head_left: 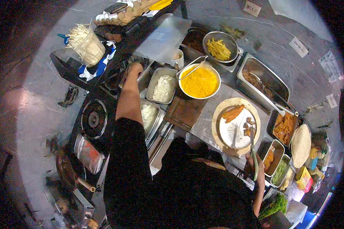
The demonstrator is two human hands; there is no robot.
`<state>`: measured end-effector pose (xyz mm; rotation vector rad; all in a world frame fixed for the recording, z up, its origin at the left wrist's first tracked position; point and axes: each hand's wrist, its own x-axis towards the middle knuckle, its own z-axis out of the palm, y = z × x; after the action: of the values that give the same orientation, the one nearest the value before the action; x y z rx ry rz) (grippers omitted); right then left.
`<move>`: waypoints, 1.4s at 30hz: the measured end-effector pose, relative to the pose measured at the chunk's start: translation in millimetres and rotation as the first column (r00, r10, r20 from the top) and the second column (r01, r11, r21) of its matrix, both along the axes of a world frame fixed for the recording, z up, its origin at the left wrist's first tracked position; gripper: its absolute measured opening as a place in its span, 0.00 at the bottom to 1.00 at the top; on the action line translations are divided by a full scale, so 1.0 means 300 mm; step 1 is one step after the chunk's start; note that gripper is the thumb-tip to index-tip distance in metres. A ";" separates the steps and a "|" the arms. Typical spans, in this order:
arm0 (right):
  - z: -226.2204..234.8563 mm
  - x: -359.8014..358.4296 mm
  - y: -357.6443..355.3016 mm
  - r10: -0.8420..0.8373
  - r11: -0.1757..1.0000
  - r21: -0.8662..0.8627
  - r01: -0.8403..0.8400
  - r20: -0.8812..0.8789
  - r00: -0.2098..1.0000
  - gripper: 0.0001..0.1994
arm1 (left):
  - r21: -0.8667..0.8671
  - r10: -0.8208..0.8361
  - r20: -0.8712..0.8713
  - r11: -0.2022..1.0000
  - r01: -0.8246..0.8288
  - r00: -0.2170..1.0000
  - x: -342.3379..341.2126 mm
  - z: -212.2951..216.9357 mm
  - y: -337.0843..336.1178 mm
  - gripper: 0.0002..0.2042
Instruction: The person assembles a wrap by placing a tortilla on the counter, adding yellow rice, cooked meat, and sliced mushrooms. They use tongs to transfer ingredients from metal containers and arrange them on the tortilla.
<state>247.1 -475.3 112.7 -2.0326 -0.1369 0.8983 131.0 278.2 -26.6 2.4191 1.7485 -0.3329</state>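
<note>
My left hand (134, 69) is stretched out to the far left, its fingers curled at a dark appliance beside a translucent sheet (162, 38). What those fingers grip is hidden. On the right, my right hand (252, 164) is closed round long tongs (254, 160). The tongs' tips reach over a white round (229, 133) lying within a larger tan round (216, 129), which may be a flatbread. An orange-brown piece of food (233, 113) lies at the top of the white round. Small brown chunks (249, 126) sit by the tongs' tips.
A bowl of yellow rice (200, 86) stands beyond the wooden board (187, 112). White food fills a metal tray (162, 87) near my left arm. Fries lie in a strainer (219, 49). Food pans (284, 126) line the right; a burner (94, 118) is at left.
</note>
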 end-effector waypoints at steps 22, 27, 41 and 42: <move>-0.054 -0.113 0.036 0.042 0.995 0.084 -0.045 0.037 0.998 0.35 | -0.625 0.391 0.776 0.364 0.691 0.495 0.261 0.350 -1.471 0.17; -0.181 -0.160 0.032 0.097 0.993 0.069 -0.097 0.009 0.995 0.35 | -0.692 0.413 0.709 0.252 0.676 0.571 0.338 0.190 -1.710 0.18; -0.208 -0.121 -0.004 0.049 0.998 0.050 -0.047 -0.036 0.998 0.35 | -0.752 0.331 0.653 0.175 0.636 0.681 0.384 0.108 -1.851 0.15; -0.220 -0.125 -0.008 0.023 0.997 0.080 -0.020 -0.036 0.999 0.35 | -0.756 0.338 0.648 0.181 0.629 0.682 0.385 0.105 -1.858 0.15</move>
<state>209.7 -477.8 46.7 -1.9428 -0.1720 0.9294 246.6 -279.2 4.9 1.2992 0.4407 -0.3035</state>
